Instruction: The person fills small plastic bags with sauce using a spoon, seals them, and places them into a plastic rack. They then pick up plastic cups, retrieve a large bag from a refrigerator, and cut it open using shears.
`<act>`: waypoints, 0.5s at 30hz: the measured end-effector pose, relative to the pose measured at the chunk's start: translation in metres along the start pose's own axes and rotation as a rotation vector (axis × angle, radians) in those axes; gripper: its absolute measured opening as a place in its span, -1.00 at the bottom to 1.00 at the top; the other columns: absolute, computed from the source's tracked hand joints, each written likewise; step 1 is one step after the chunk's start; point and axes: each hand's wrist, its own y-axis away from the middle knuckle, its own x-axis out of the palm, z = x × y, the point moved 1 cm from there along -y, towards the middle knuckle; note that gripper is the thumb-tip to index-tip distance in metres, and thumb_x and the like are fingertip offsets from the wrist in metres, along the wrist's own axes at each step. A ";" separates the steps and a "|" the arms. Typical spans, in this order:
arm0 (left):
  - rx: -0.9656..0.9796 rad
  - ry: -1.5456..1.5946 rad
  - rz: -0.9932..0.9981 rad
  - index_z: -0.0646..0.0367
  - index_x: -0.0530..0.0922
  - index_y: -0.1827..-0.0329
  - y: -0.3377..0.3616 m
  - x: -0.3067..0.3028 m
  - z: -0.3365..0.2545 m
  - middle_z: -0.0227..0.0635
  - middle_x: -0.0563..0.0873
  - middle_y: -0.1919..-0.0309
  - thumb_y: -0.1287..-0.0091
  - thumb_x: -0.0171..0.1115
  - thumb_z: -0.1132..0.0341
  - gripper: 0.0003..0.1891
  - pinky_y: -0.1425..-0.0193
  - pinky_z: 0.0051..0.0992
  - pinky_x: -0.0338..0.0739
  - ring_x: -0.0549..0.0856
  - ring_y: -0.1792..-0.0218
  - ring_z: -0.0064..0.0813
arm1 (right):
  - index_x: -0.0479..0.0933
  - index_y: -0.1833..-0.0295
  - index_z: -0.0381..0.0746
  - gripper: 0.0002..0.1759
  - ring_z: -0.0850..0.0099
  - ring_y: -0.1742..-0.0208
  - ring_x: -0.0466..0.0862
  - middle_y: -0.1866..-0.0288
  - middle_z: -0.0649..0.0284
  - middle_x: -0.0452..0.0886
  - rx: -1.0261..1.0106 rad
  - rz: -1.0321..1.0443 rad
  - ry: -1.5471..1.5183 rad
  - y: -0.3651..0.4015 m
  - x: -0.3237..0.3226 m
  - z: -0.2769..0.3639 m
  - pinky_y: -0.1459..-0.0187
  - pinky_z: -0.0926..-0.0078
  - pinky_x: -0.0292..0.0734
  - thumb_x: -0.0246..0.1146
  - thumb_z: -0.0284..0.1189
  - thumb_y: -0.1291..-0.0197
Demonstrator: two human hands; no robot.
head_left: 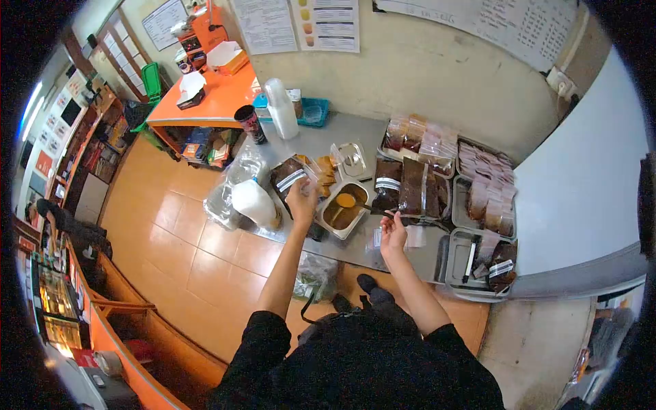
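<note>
My right hand [393,236] is closed around the handle end of a ladle [346,200]. The ladle's bowl holds orange-brown sauce and sits over a steel container [335,225] with more brown sauce inside. My left hand [301,200] is closed in a pinch on a small clear plastic bag [312,183], left of the container. Behind that hand lies a dark brown filled bag [285,171] with a white label. Filled yellow-brown sachets [326,171] are beside it, and a steel lid [352,161] rests farther back.
Trays of filled sachets [485,164] and large dark bags [413,188] crowd the right side. A marker [469,262] lies in the front tray [453,256]. A white jug [254,202], clear plastic bags [222,205], stacked cups [280,109] and a dark cup [250,124] stand left. Another person [72,222] is far left.
</note>
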 end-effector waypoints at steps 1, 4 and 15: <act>-0.004 0.002 -0.020 0.21 0.63 -0.03 0.001 -0.008 -0.005 -0.09 0.75 0.16 -0.09 0.45 0.32 -0.58 -0.02 -0.32 0.58 0.74 0.12 -0.16 | 0.62 0.11 -0.35 -0.58 0.53 0.42 0.56 0.40 0.26 0.61 0.003 0.017 0.012 -0.001 0.003 0.005 0.36 0.68 0.49 0.20 -0.14 -0.39; -0.025 -0.108 0.009 0.20 0.62 -0.01 0.008 -0.037 -0.040 -0.14 0.75 0.15 -0.09 0.48 0.28 -0.58 0.01 -0.32 0.58 0.74 0.14 -0.19 | 0.62 0.10 -0.33 -0.59 0.54 0.40 0.55 0.40 0.28 0.60 -0.001 0.031 0.041 0.003 0.016 0.021 0.33 0.68 0.46 0.21 -0.14 -0.38; 0.029 0.215 -0.036 0.24 0.59 -0.08 0.029 -0.049 -0.077 -0.23 0.68 0.16 -0.06 0.51 0.37 -0.52 0.42 -0.57 0.53 0.60 0.48 -0.58 | 0.61 0.13 -0.35 -0.63 0.58 0.44 0.54 0.44 0.29 0.62 -0.144 0.100 0.033 0.015 0.056 0.057 0.39 0.70 0.44 0.19 -0.20 -0.40</act>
